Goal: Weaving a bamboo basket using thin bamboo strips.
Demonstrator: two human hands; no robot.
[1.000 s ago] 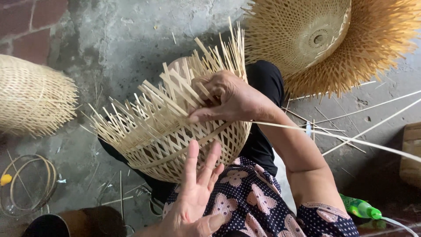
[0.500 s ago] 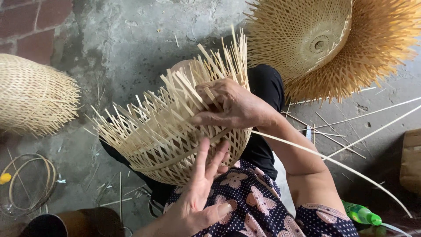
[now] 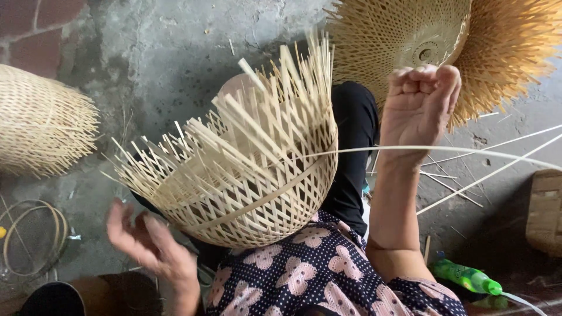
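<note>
A half-woven bamboo basket [image 3: 246,187] rests on my lap, its loose splints fanning up and to the left. My right hand [image 3: 421,102] is raised to the right of it, curled into a fist, clear of the weave. A long thin bamboo strip [image 3: 468,152] leaves the basket's right side and crosses in front of my right wrist; I see nothing inside the fist. My left hand [image 3: 146,243] hovers below the basket's lower left edge, blurred, fingers spread, holding nothing.
A large woven shade with a fringed rim [image 3: 456,47] lies at top right. A finished woven basket [image 3: 41,123] sits at the left. Coiled strips [image 3: 29,234] lie at lower left, a green bottle [image 3: 465,278] at lower right, loose strips [image 3: 497,169] across the concrete floor.
My right hand left the basket's rim and rose to the right, closing into a fist. My left hand dropped off the basket's underside and swung down-left.
</note>
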